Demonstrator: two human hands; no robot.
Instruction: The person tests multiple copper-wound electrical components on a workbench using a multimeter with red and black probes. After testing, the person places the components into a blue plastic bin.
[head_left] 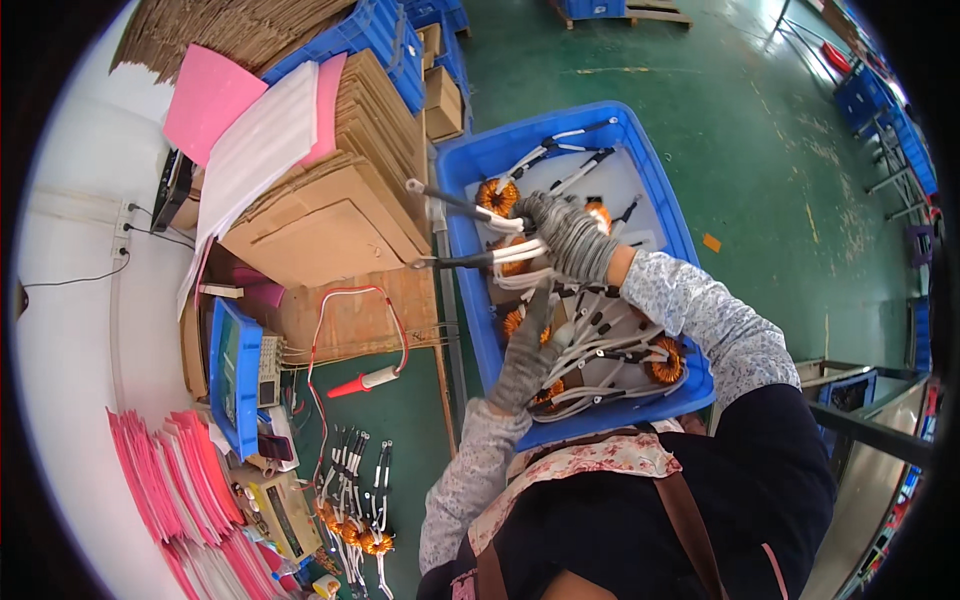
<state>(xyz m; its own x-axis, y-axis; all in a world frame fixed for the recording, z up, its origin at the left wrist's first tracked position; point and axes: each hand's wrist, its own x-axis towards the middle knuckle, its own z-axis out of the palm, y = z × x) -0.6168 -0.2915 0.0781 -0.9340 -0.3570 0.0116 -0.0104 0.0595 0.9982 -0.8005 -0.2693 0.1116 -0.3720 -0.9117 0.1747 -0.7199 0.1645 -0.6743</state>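
Observation:
A blue plastic crate holds several copper-wound ring coils with thick white leads. My right hand, in a grey striped glove, is closed round a bundle of white leads over the crate's left side. Their black-sleeved ends with metal lugs stick out leftward past the rim. Behind the bundle, a copper coil shows; whether these leads belong to it is hidden. Lower down, my gloved left hand has its fingers stretched upward and thumb apart, beside another coil and loose leads. Another coil lies at the crate's near right.
Left of the crate stands a wooden bench with stacked cardboard and a red-and-white probe on a cable. Several more coils lie on a green surface at lower left, near pink foam sheets. A blue tray stands upright.

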